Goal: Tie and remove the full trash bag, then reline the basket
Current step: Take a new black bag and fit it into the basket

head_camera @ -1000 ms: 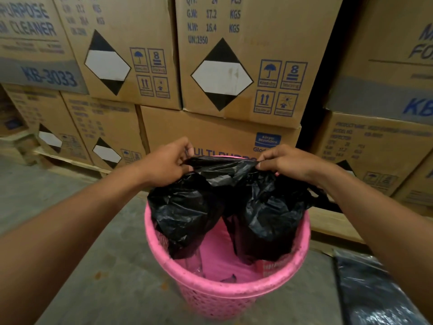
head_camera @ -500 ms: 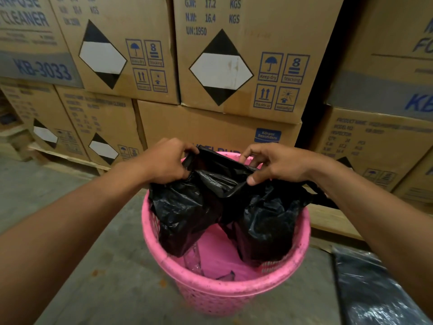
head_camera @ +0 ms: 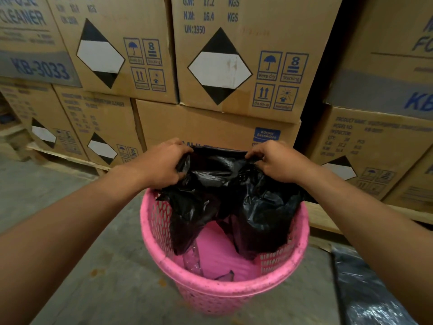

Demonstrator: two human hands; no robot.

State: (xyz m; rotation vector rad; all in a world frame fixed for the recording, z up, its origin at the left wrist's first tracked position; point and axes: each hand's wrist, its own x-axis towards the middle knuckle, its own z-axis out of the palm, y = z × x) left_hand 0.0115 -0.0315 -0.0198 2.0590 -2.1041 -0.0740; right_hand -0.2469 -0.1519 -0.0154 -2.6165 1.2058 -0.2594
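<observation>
**Liner [head_camera: 264,207] held over basket [head_camera: 225,293]**

Forearms reach in from the bottom corners over a grey concrete floor [head_camera: 93,266]. At the lower right, crinkled black plastic [head_camera: 365,296] lies on the floor beside the basket, cut off by the frame edge; whether it is a bag cannot be told.

The pink mesh basket stands upright between the arms. On its bare pink bottom lie a clear scrap [head_camera: 192,259] and a small dark scrap [head_camera: 226,275].

The black liner hangs crumpled into the basket in two bunched folds, its lower ends inside the wall but short of the bottom. Its top edge stretches between the hands, above the far rim.

The left hand [head_camera: 161,164] grips the liner's left end with curled fingers. The right hand [head_camera: 278,161] pinches the right end between thumb and fingers. The hands are apart, with the liner's edge taut between them.

Behind, stacked cartons [head_camera: 234,66] with diamond labels and blue handling marks sit on wooden pallets [head_camera: 328,219].
</observation>
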